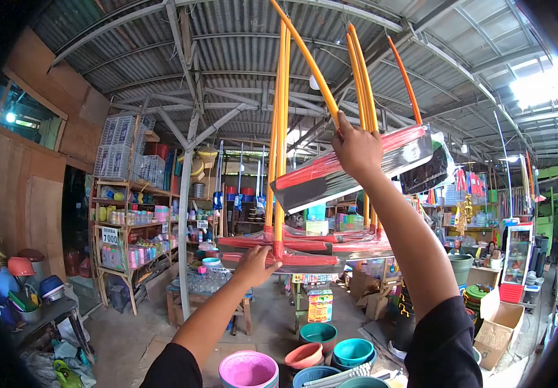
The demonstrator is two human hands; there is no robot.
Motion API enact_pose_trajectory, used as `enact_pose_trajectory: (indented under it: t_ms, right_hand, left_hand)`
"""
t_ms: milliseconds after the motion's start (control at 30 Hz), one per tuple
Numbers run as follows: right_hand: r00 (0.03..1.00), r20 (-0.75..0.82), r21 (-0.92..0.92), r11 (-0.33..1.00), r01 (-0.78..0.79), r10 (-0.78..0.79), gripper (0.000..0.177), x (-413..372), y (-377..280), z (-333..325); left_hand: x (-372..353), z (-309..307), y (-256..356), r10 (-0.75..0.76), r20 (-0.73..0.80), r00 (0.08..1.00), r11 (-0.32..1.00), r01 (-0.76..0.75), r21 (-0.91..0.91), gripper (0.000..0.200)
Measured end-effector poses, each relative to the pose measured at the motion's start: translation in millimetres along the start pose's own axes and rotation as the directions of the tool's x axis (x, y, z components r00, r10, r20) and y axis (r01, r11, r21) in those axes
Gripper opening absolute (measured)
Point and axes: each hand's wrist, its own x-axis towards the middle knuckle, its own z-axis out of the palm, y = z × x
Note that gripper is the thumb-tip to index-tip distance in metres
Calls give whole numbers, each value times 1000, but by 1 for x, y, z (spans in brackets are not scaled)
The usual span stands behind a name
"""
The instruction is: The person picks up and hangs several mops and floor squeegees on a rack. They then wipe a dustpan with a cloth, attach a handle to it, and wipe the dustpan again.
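Raised at upper right, my right hand [358, 147] is closed round the lower handle of a floor squeegee [350, 169]. Its orange handle tilts up to the left, and its wide red-and-black head is wrapped in clear plastic. Lower down, my left hand [252, 266] grips the red socket area of a hanging squeegee [305, 260]; part of the fingers is hidden. Several more plastic-wrapped heads are stacked there, below upright orange handles [281, 129]. Another group of orange handles [361, 77] hangs behind my right hand.
Below stand a pink tub [248, 370], teal basins [354, 351] and a red-brown pot [304, 354]. A grey post [184, 226] and stocked wooden shelves [127, 218] are at left. An open cardboard box [500, 326] lies at right, under a metal roof [246, 48].
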Motion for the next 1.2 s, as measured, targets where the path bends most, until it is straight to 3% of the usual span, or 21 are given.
enact_pose_trajectory:
  t_ms: [600, 1200]
  right_hand:
    - [998, 20, 68, 996, -59, 58, 48, -16, -2, 19]
    - [994, 55, 89, 991, -96, 91, 50, -34, -2, 25]
  left_hand:
    - [-8, 9, 9, 76, -195, 978, 995, -62, 77, 35]
    - [-7, 2, 16, 35, -119, 992, 999, -31, 35, 41]
